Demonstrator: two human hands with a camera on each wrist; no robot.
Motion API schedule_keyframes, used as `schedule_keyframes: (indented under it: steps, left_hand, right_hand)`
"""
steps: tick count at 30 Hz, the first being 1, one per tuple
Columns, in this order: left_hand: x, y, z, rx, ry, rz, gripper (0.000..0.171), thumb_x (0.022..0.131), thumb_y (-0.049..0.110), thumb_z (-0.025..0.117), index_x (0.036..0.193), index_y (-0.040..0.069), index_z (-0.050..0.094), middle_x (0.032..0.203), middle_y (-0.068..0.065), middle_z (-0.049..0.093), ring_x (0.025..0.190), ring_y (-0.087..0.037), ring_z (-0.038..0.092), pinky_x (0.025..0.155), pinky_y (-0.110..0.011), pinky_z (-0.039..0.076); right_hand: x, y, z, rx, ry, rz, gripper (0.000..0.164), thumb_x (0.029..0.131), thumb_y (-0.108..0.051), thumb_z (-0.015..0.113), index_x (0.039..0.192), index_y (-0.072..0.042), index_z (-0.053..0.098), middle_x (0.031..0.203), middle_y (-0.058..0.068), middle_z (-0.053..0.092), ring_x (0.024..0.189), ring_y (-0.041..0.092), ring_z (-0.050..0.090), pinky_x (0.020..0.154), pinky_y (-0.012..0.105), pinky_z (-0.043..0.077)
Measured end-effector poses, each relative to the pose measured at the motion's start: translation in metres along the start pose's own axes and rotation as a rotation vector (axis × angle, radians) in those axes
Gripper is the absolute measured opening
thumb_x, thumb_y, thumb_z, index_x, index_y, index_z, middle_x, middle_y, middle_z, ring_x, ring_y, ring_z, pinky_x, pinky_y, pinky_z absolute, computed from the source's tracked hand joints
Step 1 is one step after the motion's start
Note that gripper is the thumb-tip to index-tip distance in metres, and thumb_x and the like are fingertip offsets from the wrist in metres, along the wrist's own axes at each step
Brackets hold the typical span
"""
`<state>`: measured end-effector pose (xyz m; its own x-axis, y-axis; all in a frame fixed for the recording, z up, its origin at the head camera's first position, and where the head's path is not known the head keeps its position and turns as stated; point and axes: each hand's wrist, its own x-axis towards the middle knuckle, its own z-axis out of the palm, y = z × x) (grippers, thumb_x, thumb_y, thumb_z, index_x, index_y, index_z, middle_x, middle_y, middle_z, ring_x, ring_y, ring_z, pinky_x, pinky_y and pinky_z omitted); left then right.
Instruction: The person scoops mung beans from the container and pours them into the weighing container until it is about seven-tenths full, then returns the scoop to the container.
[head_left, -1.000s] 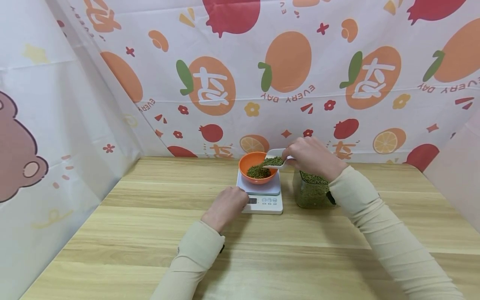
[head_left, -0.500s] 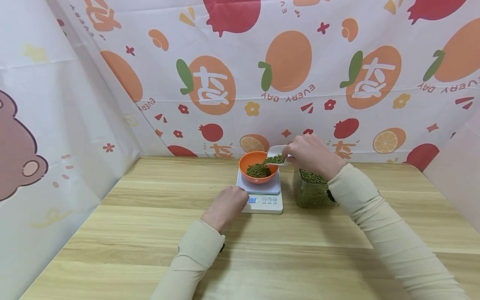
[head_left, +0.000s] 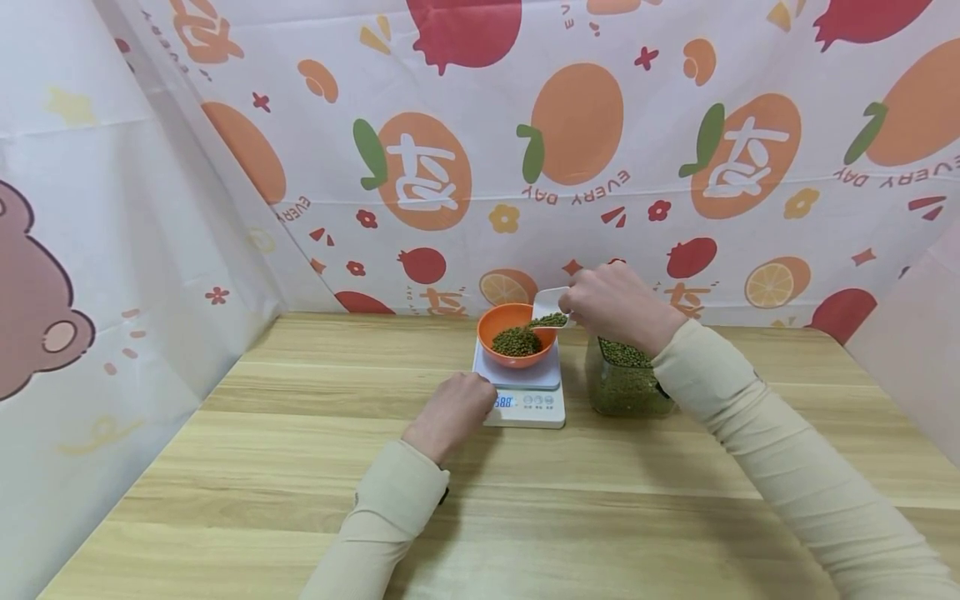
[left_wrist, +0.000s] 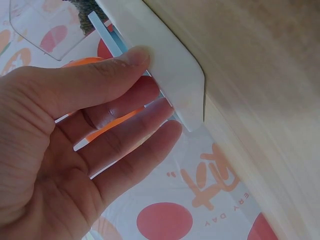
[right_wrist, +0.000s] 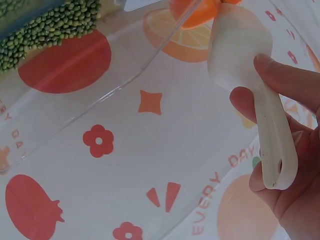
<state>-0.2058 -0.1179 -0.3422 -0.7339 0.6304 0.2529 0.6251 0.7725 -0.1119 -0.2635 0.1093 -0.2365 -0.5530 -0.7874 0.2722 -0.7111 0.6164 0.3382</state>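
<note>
- Currently, the right hand (head_left: 618, 304) grips the handle of a white scoop (right_wrist: 240, 47) — thumb and fingers close about it, the grip narrow.
- The scoop is tilted over the right side of an orange bowl (head_left: 519, 362), its mouth turned left; small green beans (head_left: 552, 319) lie in it and trail from its lip toward the bowl.
- Inside the bowl, a heap of the same beans covers the bottom.
- The bowl stands upright on the pale platform of a white scale (head_left: 525, 420), set on the far part of the desk (head_left: 285, 450).
- The left hand (head_left: 452, 410) is at the scale's near left corner, its grip loose — fingers fairly straight and a little apart, thumb and fingertips touching the scale's edge.
- On the near side of the scale, a display (head_left: 504, 402) is lit with blue digits, its left end partly covered by the left hand.
- Just right of the scale stands a clear container (head_left: 626, 396) of green beans, partly hidden by the right hand and forearm.
- Beige sleeves (head_left: 757, 433) reach in from the near side.
- Behind the desk's far edge hangs a white cloth (head_left: 480, 225) printed with oranges, red fruit and flowers.
</note>
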Motion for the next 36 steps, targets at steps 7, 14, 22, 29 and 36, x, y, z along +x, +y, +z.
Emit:
schedule_keyframes:
  steps: [7,14,22,29,36]
  left_hand:
    - [0.0,-0.001,0.001,-0.006,-0.015,-0.007,0.02,0.071,-0.01,0.059,0.06,0.007,0.057,0.055,-0.002,0.053,0.047,-0.013,0.039,0.043,-0.028,0.041]
    - [0.001,0.0,0.001,0.006,-0.008,0.007,0.011,0.073,-0.006,0.063,0.07,0.004,0.065,0.061,-0.005,0.061,0.048,-0.012,0.046,0.047,-0.029,0.047]
    - [0.001,0.0,0.0,-0.008,-0.022,-0.001,0.012,0.073,-0.006,0.063,0.069,0.005,0.064,0.061,-0.005,0.06,0.048,-0.011,0.044,0.048,-0.03,0.047]
    - [0.002,0.0,0.0,-0.012,-0.039,-0.011,0.011,0.074,-0.006,0.063,0.071,0.005,0.066,0.062,-0.005,0.061,0.048,-0.011,0.043,0.051,-0.03,0.048]
    - [0.002,0.0,-0.001,-0.007,-0.034,-0.008,0.01,0.074,-0.005,0.063,0.072,0.004,0.066,0.062,-0.006,0.061,0.048,-0.011,0.044,0.049,-0.029,0.047]
  right_hand:
    - [0.004,-0.004,-0.002,-0.042,-0.038,-0.025,0.015,0.075,-0.003,0.064,0.08,-0.015,0.071,0.062,0.001,0.06,0.046,0.015,0.04,0.038,0.028,0.035]
    - [0.006,-0.005,-0.004,-0.069,-0.049,-0.037,0.019,0.075,0.001,0.06,0.081,-0.014,0.071,0.061,0.002,0.058,0.046,0.016,0.04,0.038,0.027,0.035]
    - [0.009,-0.006,-0.005,-0.118,-0.05,-0.067,0.021,0.076,0.002,0.058,0.082,-0.014,0.07,0.064,0.002,0.057,0.046,0.017,0.04,0.039,0.028,0.035]
    - [0.011,-0.006,-0.005,-0.152,-0.04,-0.065,0.019,0.077,-0.001,0.059,0.083,-0.015,0.07,0.066,0.004,0.058,0.047,0.019,0.043,0.039,0.029,0.039]
    - [0.012,-0.007,-0.007,-0.159,-0.043,-0.066,0.017,0.078,-0.003,0.06,0.085,-0.015,0.07,0.068,0.004,0.059,0.048,0.019,0.044,0.04,0.029,0.04]
